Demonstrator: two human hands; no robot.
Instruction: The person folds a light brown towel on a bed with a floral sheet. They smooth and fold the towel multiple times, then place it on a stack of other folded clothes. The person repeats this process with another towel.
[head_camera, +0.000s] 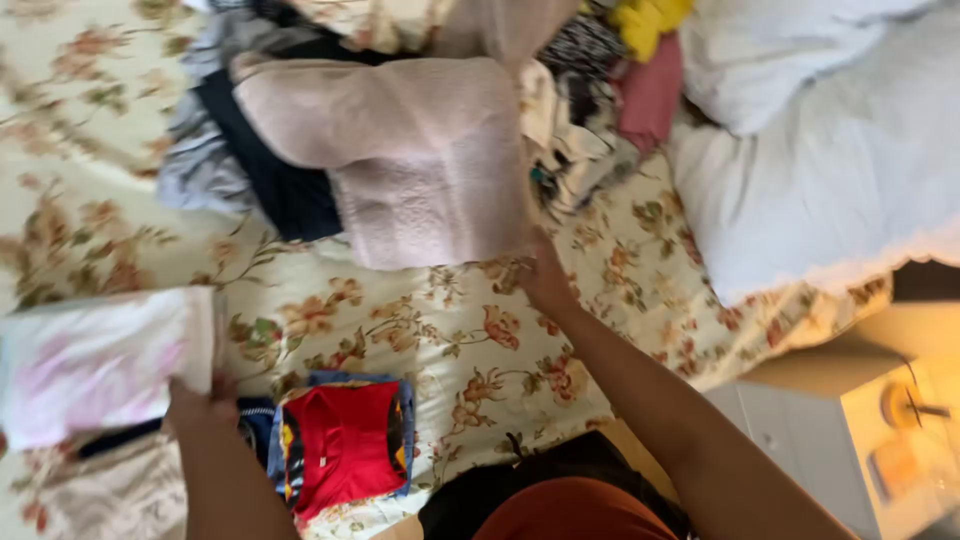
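My right hand reaches forward and grips the lower right corner of a fluffy pale pink towel that lies over a heap of clothes on the bed. My left hand holds the edge of a folded white cloth with faint pink print at the left. Just right of that hand lies a folded red garment with blue and dark trim on the floral bedsheet.
A pile of dark, grey, patterned, pink and yellow clothes lies at the back. A white duvet covers the right side of the bed. Below right stands a white cabinet. Another folded floral cloth lies at bottom left.
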